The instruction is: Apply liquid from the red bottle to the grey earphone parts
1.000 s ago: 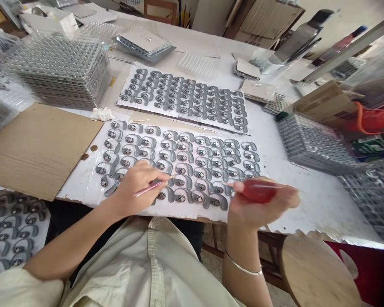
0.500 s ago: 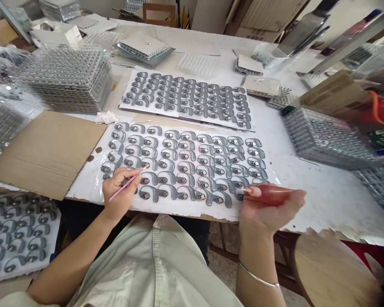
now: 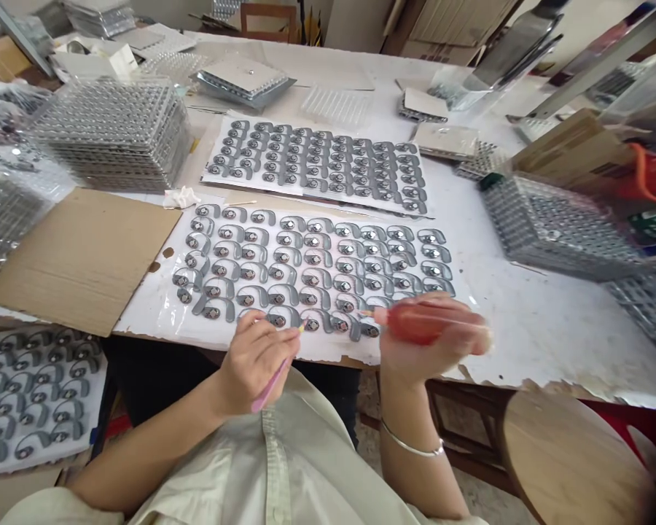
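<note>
My left hand [image 3: 258, 357] is closed round a thin pink stick [image 3: 271, 385]. The stick's yellowish tip sits close to the front row of grey hook-shaped pieces, each with a round metallic part. In my right hand [image 3: 410, 361] is a red squeeze bottle [image 3: 423, 321], slightly blurred, lying nearly level with its narrow nozzle to the left. The nozzle is over the front rows near a grey hook-shaped piece [image 3: 343, 325]; whether it touches one I cannot tell. These pieces lie in rows on a white sheet [image 3: 183, 321], and my hands hide some in front.
Behind lies a second sheet of similar pieces [image 3: 317, 160]. Stacks of clear trays stand at left [image 3: 114, 138] and right [image 3: 557, 226]. Brown cardboard [image 3: 82, 255] lies left, near a crumpled tissue [image 3: 181, 197]. Another filled sheet [image 3: 33, 394] is low at left; a wooden stool [image 3: 568, 459] is below right.
My left hand has moved right and a little toward me with the pink stick, now by the front row. My right hand has shifted left with the red bottle, bringing the hands closer together.
</note>
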Motion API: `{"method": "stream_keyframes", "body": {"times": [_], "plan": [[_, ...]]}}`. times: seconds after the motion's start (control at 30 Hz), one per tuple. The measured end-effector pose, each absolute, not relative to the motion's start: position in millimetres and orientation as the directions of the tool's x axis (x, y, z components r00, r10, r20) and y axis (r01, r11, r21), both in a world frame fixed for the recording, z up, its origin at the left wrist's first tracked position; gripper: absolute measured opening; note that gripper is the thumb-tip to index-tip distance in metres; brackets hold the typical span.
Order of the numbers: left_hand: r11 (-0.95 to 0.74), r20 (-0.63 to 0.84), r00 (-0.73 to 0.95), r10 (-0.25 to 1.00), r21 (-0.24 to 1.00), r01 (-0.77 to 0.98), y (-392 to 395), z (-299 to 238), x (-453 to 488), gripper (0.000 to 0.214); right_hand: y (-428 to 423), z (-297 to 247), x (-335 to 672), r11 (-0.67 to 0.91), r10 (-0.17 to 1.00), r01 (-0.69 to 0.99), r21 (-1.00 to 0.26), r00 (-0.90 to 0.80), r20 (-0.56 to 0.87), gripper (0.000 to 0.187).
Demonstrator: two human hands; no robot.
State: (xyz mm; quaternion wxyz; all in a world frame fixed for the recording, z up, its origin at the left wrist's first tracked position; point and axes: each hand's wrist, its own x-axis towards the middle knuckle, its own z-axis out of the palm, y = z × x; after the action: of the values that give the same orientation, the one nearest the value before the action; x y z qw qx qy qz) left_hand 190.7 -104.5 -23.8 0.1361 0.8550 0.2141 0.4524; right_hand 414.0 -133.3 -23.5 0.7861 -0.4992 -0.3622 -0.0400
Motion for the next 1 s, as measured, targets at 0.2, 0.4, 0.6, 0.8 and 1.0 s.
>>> {"method": "stream_keyframes", "body": {"times": [0.2, 0.4, 0.6, 0.8, 1.0], "plan": [[-0.880, 0.678, 0.570, 0.464, 0.425, 0.210, -113, -34, 197, 0.019, -125, -27, 391, 0.573, 0.406, 0.419, -0.705, 0.602, 0.688, 0.035], [-0.897, 0.683, 0.585, 0.437, 0.379, 0.229, -115, -32, 194, 0.016, -133, -30, 393, 0.543, 0.530, 0.425, -0.724, 0.496, 0.688, 0.027], [-0.906, 0.687, 0.591, 0.422, 0.336, 0.256, -114, -24, 197, 0.011, -135, -34, 395, 0.516, 0.585, 0.496, -0.698, 0.391, 0.710, 0.023], [-0.907, 0.687, 0.593, 0.420, 0.290, 0.306, -115, -17, 202, 0.015, -135, -37, 395, 0.528, 0.581, 0.576, -0.625, 0.292, 0.760, 0.022], [-0.905, 0.676, 0.603, 0.423, 0.280, 0.320, -116, -15, 203, 0.017, -134, -37, 394, 0.524, 0.563, 0.622, -0.581, 0.260, 0.785, 0.021]]}}
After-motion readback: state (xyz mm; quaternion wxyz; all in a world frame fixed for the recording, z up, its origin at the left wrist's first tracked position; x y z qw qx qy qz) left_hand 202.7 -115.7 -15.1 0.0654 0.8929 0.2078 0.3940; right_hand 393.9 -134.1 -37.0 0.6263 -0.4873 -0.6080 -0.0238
